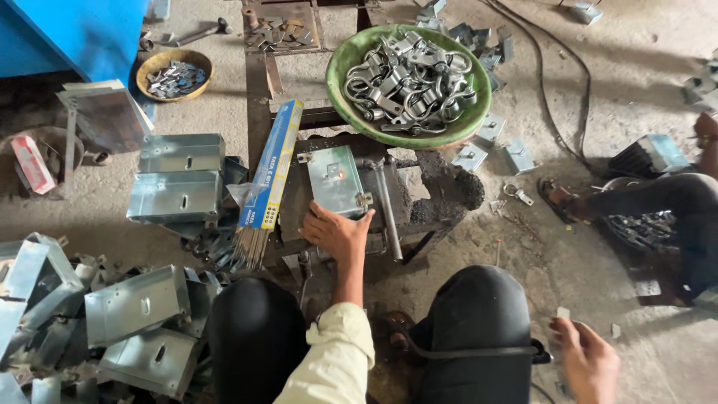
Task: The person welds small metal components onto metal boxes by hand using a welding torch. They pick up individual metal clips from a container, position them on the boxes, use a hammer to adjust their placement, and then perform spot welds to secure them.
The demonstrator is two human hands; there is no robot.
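Observation:
My left hand (338, 233) grips the near edge of a galvanized metal box (334, 178) lying flat on a small dark metal work stand (441, 196). A steel rod (388, 206) lies along the box's right side. My right hand (588, 360) hangs low at the right beside my knee (475, 314), fingers loosely curled. A small pale chip (562, 312) sits at its fingertips; whether it is held is unclear. A black cable (479, 351) crosses my right knee toward that hand.
A green basin (338, 75) of metal clamps stands behind the stand. A blue-and-yellow packet of welding rods (268, 176) lies at the left. Stacked metal boxes (176, 196) and sheet pieces (134, 303) fill the left floor. Another person's sandalled foot (557, 198) is at the right.

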